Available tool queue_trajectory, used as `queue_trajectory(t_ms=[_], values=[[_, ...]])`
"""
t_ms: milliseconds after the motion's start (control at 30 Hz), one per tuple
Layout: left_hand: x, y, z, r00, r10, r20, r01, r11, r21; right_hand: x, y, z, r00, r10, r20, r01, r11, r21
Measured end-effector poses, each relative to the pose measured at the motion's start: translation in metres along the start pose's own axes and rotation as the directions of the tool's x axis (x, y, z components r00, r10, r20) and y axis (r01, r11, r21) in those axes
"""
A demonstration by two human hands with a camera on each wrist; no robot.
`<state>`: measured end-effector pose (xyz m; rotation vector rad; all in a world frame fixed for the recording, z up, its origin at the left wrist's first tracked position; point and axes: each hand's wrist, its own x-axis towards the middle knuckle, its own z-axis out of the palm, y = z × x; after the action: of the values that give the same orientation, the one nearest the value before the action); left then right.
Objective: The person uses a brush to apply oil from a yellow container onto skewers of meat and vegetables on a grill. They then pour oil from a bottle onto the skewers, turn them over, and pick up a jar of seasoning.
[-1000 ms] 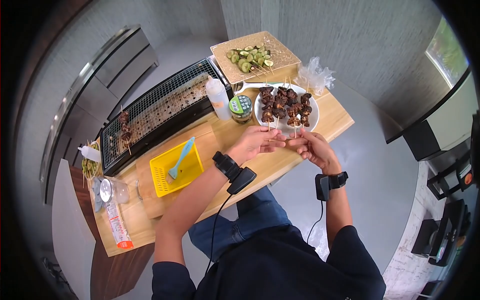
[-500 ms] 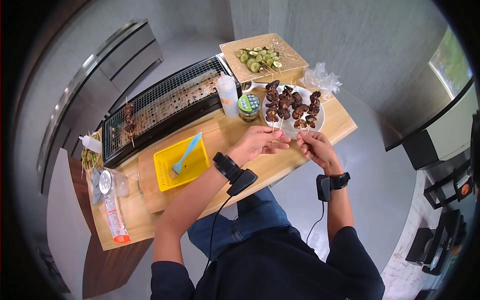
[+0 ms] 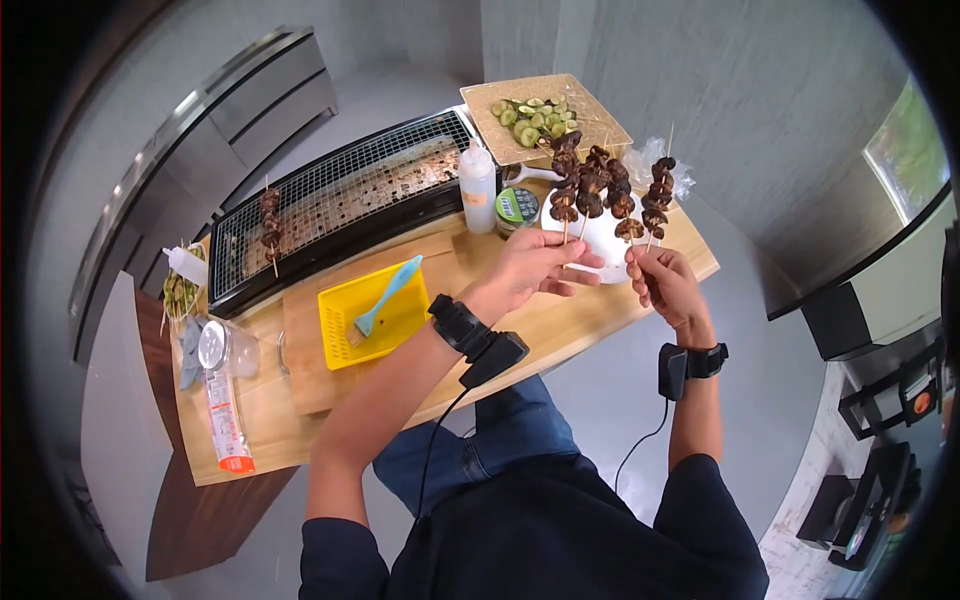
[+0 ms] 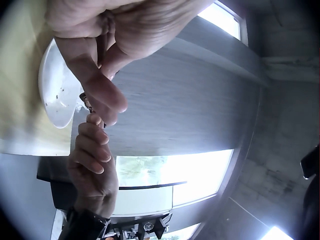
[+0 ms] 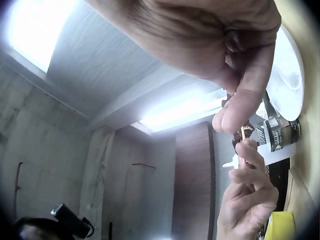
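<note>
My left hand (image 3: 530, 268) pinches the lower stick ends of two skewers of dark browned chunks (image 3: 563, 190), which stand upward from the fingers. Beside it, my right hand (image 3: 672, 287) grips more such skewers (image 3: 658, 190) by their stick ends between thumb and fingers. Below and behind them lies a white plate (image 3: 603, 240); in the left wrist view its visible part (image 4: 60, 90) carries only small dark specks. Both wrist views show the hands close together, their fingers covering most of the sticks.
A black grill (image 3: 340, 200) holds one skewer (image 3: 270, 220) at its left. Nearby stand a squeeze bottle (image 3: 478, 190) and a green-lidded jar (image 3: 516, 208). A yellow basket (image 3: 400, 318) bears a blue brush (image 3: 390, 292). Cucumber skewers (image 3: 535, 118) lie on a tan tray (image 3: 490, 95).
Both hands have raised their skewers from the white plate. The right hand has moved right and up, away from the left, so the two bunches stand farther apart.
</note>
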<state>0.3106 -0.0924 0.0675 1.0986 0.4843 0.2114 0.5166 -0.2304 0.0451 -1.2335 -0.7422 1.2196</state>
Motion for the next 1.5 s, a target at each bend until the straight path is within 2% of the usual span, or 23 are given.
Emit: queue_trajectory(t_ms=[167, 333, 400, 467, 533, 567, 600, 700, 767, 833, 867, 933, 1000, 1200, 1267, 1500], values=[[-0.004, 0.031, -0.002, 0.992, 0.123, 0.015, -0.123, 0.992, -0.007, 0.01, -0.039, 0.016, 0.996, -0.086, 0.026, 0.088, 0.992, -0.094], [-0.024, 0.071, -0.014, 0.976, 0.215, -0.013, -0.215, 0.976, -0.02, 0.035, -0.084, 0.053, 0.98, -0.146, 0.134, 0.169, 0.97, -0.175], [-0.039, 0.087, -0.029, 0.953, 0.301, 0.01, -0.301, 0.953, 0.029, 0.053, -0.093, 0.072, 0.969, -0.165, 0.186, 0.201, 0.96, -0.197], [-0.057, 0.098, -0.044, 0.957, 0.287, -0.051, -0.283, 0.956, 0.078, 0.071, -0.098, 0.095, 0.935, -0.19, 0.3, 0.25, 0.952, -0.176], [-0.079, 0.104, -0.065, 0.906, 0.401, -0.134, -0.392, 0.916, 0.09, 0.086, -0.097, 0.127, 0.927, -0.188, 0.325, 0.251, 0.954, -0.164], [-0.088, 0.105, -0.079, 0.895, 0.412, -0.17, -0.396, 0.91, 0.122, 0.094, -0.094, 0.145, 0.931, -0.178, 0.319, 0.244, 0.953, -0.181], [-0.1, 0.105, -0.09, 0.892, 0.414, -0.18, -0.396, 0.909, 0.127, 0.102, -0.091, 0.162, 0.935, -0.167, 0.312, 0.236, 0.951, -0.199], [-0.133, 0.103, -0.125, 0.871, 0.41, -0.27, -0.378, 0.911, 0.164, 0.135, -0.071, 0.208, 0.884, -0.149, 0.443, 0.227, 0.966, -0.128], [-0.148, 0.096, -0.149, 0.833, 0.363, -0.418, -0.325, 0.932, 0.163, 0.147, -0.056, 0.239, 0.878, -0.104, 0.467, 0.166, 0.982, -0.095], [-0.162, 0.086, -0.166, 0.804, 0.347, -0.483, -0.295, 0.938, 0.182, 0.163, -0.038, 0.261, 0.87, -0.066, 0.489, 0.115, 0.991, -0.071], [-0.167, 0.082, -0.176, 0.776, 0.322, -0.542, -0.259, 0.947, 0.191, 0.169, -0.027, 0.269, 0.874, -0.054, 0.483, 0.098, 0.993, -0.066], [-0.172, 0.066, -0.205, 0.766, 0.306, -0.566, -0.238, 0.952, 0.192, 0.188, -0.004, 0.275, 0.867, -0.018, 0.498, 0.062, 0.995, -0.072], [-0.173, 0.055, -0.221, 0.731, 0.26, -0.631, -0.23, 0.964, 0.131, 0.201, 0.007, 0.279, 0.853, 0.018, 0.522, 0.035, 0.995, -0.091], [-0.164, 0.04, -0.253, 0.724, 0.219, -0.654, -0.172, 0.976, 0.135, 0.219, 0.013, 0.274, 0.869, 0.096, 0.485, 0.009, 0.978, -0.21], [-0.159, 0.039, -0.254, 0.732, 0.262, -0.628, -0.166, 0.964, 0.208, 0.22, 0.017, 0.273, 0.866, 0.087, 0.492, 0.056, 0.961, -0.27], [-0.152, 0.039, -0.261, 0.758, 0.24, -0.607, -0.094, 0.96, 0.262, 0.223, 0.034, 0.28, 0.848, 0.136, 0.513, 0.019, 0.958, -0.285]])
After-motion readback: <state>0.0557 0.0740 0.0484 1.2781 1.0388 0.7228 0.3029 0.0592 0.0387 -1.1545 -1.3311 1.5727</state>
